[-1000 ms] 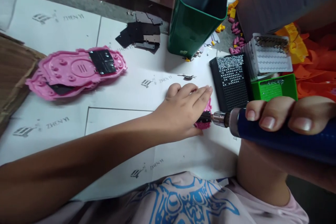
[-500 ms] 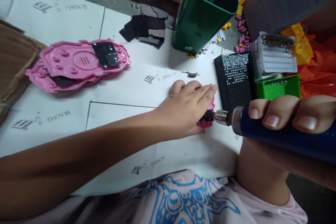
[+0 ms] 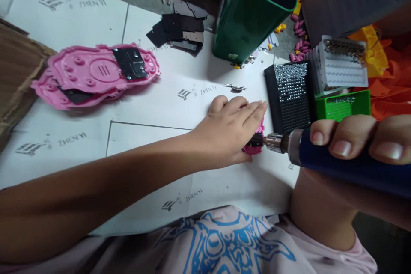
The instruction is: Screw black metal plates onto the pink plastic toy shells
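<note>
Under my left hand (image 3: 229, 130) lies a pink plastic part (image 3: 253, 150) with a black plate (image 3: 256, 140) on it, mostly hidden by the palm and fingers. The fingers of that hand wrap over the part and press it to the white sheet. My right hand (image 3: 356, 139) is closed round a blue electric screwdriver (image 3: 346, 171). The driver's silver tip points left and meets the black plate's right edge. Small metal pieces (image 3: 236, 89) lie just above my left hand.
Pink shells (image 3: 96, 68) with black plates lie left, beside a cardboard box (image 3: 19, 72). Black plates (image 3: 180, 28) and a green bin (image 3: 250, 17) stand behind. At right are a black screw tray (image 3: 293, 102), clear trays (image 3: 345, 68) and a light green box (image 3: 343, 109).
The whole view has shifted slightly. Both hands, the driver and the pink part keep nearly the same places relative to each other.
</note>
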{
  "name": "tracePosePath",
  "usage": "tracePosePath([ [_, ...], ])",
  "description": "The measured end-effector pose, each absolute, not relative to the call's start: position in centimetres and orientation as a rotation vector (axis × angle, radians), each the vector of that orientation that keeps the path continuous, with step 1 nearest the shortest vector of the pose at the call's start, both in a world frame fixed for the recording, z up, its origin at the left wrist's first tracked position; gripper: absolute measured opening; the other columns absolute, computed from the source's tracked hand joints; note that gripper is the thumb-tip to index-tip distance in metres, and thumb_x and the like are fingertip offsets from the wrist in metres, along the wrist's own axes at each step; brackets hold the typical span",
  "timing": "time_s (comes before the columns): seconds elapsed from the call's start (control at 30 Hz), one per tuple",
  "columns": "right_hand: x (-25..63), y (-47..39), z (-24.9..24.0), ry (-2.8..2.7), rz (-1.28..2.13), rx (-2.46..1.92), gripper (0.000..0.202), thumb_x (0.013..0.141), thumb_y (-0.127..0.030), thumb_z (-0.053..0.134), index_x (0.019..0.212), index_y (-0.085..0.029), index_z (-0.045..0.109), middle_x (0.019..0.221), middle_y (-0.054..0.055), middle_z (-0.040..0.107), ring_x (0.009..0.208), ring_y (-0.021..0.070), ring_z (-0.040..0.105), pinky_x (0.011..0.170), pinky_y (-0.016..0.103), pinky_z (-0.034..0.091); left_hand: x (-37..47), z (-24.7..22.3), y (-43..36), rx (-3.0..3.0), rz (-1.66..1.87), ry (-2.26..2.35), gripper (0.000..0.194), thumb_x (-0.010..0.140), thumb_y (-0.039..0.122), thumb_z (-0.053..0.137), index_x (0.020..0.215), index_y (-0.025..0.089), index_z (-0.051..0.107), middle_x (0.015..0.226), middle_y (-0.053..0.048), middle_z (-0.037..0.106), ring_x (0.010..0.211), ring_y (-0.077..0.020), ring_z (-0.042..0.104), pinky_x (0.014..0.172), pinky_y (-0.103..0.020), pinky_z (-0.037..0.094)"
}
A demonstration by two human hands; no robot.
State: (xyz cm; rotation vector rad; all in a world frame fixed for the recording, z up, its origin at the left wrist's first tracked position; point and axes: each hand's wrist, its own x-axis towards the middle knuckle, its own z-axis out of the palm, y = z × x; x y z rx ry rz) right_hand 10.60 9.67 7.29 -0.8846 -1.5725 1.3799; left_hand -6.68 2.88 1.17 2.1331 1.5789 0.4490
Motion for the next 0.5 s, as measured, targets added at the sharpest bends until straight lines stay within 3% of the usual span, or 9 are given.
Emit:
tracePosePath([
  [0.17, 10.5, 9.5, 7.0, -1.504, 1.403, -0.823, 0.019, 0.075, -0.046, 0.068, 0.064, -0.031, 0.062, 0.054, -0.001, 0.035, 0.051, 0.0180, 0.047, 0.044, 0.039, 0.051, -6.7, 1.0, 2.8, 2.139, 0.478, 1.581, 0.081, 0.083, 0.043, 0.058, 0.146, 0.000, 0.030, 0.146, -0.021, 0.043, 0.121, -0.0347, 0.039, 0.092, -0.043, 0.025],
  [0.3, 10.9, 9.9, 7.0, -1.543, 1.504, -0.784, 0.016, 0.074, -0.043, 0.070, 0.068, -0.029, 0.065, 0.057, 0.000, 0.039, 0.056, 0.0190, 0.051, 0.051, 0.041, 0.054, -6.6, 1.0, 2.8, 2.141, 0.480, 1.583, 0.082, 0.083, 0.043, 0.059, 0.146, 0.000, 0.029, 0.147, -0.021, 0.042, 0.121, -0.0336, 0.040, 0.092, -0.042, 0.025],
  [0.4, 10.6, 10.0, 6.8, -1.565, 1.473, -0.687, 0.016, 0.079, -0.040, 0.066, 0.071, -0.026, 0.063, 0.061, -0.002, 0.040, 0.055, 0.0148, 0.051, 0.055, 0.036, 0.055, -6.6, 1.0, 2.9, 2.145, 0.465, 1.578, 0.083, 0.083, 0.044, 0.059, 0.146, 0.000, 0.028, 0.147, -0.020, 0.042, 0.122, -0.0329, 0.039, 0.092, -0.042, 0.025],
  [0.5, 9.9, 9.9, 6.5, -1.554, 1.457, -0.588, 0.031, 0.087, -0.049, 0.055, 0.073, -0.022, 0.059, 0.063, -0.004, 0.038, 0.054, 0.0112, 0.050, 0.055, 0.031, 0.053, -6.6, 1.1, 2.9, 2.146, 0.449, 1.582, 0.081, 0.084, 0.044, 0.056, 0.146, 0.000, 0.028, 0.147, -0.020, 0.042, 0.122, -0.0329, 0.038, 0.092, -0.042, 0.025],
])
